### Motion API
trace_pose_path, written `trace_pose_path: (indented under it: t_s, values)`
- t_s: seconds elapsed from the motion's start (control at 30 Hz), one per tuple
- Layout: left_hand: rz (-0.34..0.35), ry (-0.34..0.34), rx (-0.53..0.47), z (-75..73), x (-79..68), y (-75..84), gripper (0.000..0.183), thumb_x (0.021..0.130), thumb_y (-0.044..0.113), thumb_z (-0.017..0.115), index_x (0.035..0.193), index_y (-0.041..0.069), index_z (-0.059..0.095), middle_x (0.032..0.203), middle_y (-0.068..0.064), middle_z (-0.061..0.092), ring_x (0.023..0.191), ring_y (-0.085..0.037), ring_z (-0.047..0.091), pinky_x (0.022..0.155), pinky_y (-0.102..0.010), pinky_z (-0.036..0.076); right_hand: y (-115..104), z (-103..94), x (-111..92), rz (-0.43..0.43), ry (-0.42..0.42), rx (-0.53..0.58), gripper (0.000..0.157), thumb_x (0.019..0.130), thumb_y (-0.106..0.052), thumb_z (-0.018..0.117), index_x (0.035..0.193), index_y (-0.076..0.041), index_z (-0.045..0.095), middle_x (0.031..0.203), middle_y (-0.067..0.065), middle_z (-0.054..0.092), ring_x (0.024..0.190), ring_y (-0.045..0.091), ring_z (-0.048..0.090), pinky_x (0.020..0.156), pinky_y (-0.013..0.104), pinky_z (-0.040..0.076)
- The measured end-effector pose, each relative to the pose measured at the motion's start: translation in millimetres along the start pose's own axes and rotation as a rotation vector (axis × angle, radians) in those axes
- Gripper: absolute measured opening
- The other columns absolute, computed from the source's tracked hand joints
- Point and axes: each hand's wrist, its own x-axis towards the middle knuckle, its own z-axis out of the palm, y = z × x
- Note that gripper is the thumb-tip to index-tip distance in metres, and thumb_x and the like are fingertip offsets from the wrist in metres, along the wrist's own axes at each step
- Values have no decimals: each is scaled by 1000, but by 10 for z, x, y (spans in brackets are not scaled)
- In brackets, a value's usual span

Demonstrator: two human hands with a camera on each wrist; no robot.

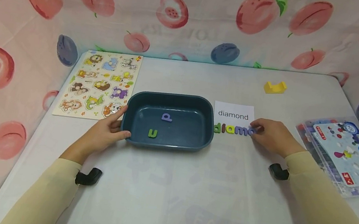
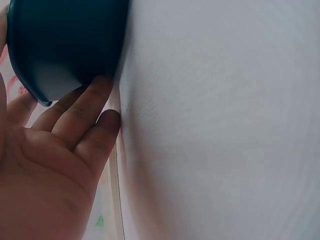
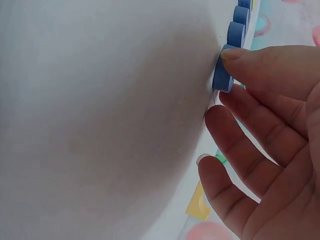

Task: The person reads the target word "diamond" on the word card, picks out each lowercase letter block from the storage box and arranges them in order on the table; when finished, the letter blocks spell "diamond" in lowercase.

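My left hand (image 1: 103, 133) holds the left end of a dark teal plastic basin (image 1: 185, 130), thumb at the front rim and fingers along the outer wall. Inside the basin lie a purple letter (image 1: 166, 117) and a green letter (image 1: 152, 133). To the right, a white card (image 1: 233, 110) reads "diamond". Below it runs a row of coloured letters (image 1: 230, 129) spelling "diamo". At the row's right end my right hand (image 1: 273, 137) pinches the blue letter o (image 3: 223, 70); the right wrist view shows the thumb on its edge and other fingers loosely bent.
An animal puzzle board (image 1: 99, 86) lies left of the basin, partly behind my left hand. A clear plastic box (image 1: 347, 152) with a printed label is at the right, beside my right forearm. Toward the back right sits a yellow block (image 1: 275, 87).
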Motion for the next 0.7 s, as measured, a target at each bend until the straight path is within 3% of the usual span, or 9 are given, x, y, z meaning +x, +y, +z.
trace_pose_path:
  t_s: [0.2, 0.43, 0.7]
  values:
    - [-2, 1, 10, 0, 3, 0, 89, 94, 27, 74, 162, 30, 16, 142, -29, 51, 125, -39, 56, 106, -55, 38, -28, -178, -36, 46, 11, 14, 45, 98, -21, 62, 141, -6, 54, 131, 27, 55, 118, 46, 49, 96, 63, 44]
    - [-2, 1, 3, -3, -6, -3, 89, 94, 27, 74, 162, 31, 16, 142, -29, 50, 125, -39, 56, 105, -56, 39, -175, -416, -84, -48, 98, -30, 45, 96, -18, 67, 138, -4, 57, 128, 26, 57, 116, 45, 50, 92, 59, 47]
    - [-7, 0, 13, -8, -5, 5, 89, 93, 32, 74, 162, 32, 16, 142, -27, 51, 126, -39, 55, 106, -56, 38, -547, -448, -116, -132, 141, -53, 45, 96, -22, 68, 137, -6, 59, 127, 22, 60, 118, 41, 52, 95, 58, 47]
